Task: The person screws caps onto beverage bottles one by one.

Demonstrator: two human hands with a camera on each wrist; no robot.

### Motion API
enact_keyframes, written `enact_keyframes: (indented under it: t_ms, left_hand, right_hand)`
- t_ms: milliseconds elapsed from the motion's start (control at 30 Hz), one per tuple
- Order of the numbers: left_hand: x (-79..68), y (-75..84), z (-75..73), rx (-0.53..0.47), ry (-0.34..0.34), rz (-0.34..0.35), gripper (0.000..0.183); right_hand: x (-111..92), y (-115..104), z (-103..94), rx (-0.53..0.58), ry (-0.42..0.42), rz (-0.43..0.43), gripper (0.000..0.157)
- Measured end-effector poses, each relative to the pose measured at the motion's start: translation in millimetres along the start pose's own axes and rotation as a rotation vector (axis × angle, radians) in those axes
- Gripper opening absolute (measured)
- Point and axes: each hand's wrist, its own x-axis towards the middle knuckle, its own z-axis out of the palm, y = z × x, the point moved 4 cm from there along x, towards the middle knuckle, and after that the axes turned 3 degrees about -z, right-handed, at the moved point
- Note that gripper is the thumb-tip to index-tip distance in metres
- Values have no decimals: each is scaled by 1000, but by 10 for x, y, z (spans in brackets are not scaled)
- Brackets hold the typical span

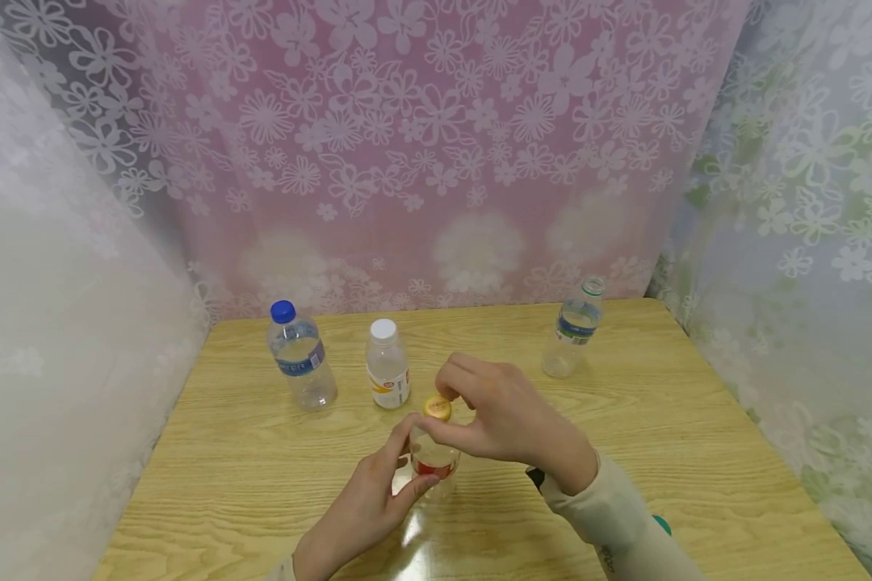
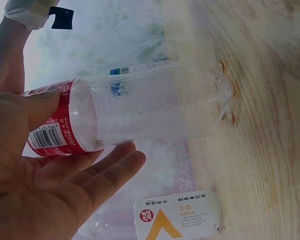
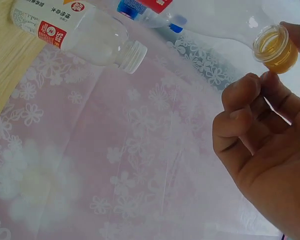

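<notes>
A clear plastic cola bottle (image 1: 436, 452) with a red label (image 2: 57, 120) stands upright on the table in front of me. My left hand (image 1: 371, 488) grips it around the label, thumb on one side and fingers on the other. In the left wrist view the bottle's base (image 2: 225, 92) meets the table. At the bottle's mouth is a yellow cap (image 1: 438, 407), which my right hand (image 1: 501, 411) pinches between thumb and index finger. The right wrist view shows the cap (image 3: 282, 57) at the clear neck; how far it is screwed on I cannot tell.
Behind the hands stand a water bottle (image 1: 301, 363) with a blue cap and a white-capped bottle (image 1: 388, 367). An uncapped bottle (image 1: 572, 331) stands at the back right. A green cap (image 1: 662, 524) lies partly hidden by the right sleeve. Patterned curtains (image 1: 436, 161) surround the table (image 1: 240, 484).
</notes>
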Motion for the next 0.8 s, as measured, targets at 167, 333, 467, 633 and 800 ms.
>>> enact_keyframes:
  t_ms: [167,333,467,633,800]
  left_hand:
    - [1,13,-8,13,19,15,71]
    - [2,24,-16,22,26,18,71]
    - [5,24,-19,30,29,20,69]
    - [8,25,-16,23,23,23,68]
    - [4,28,-18,40,27,21,71]
  right_hand:
    - [-1,8,-11,13,17,14,45]
    - [-3,-3,-41,57,-21,31,30]
    - [2,-18,-40,90,-58,18,43]
    - [-1,-20,-31,115,-53,-17,38]
    - [3,-10,-22,104,-49,-24,24]
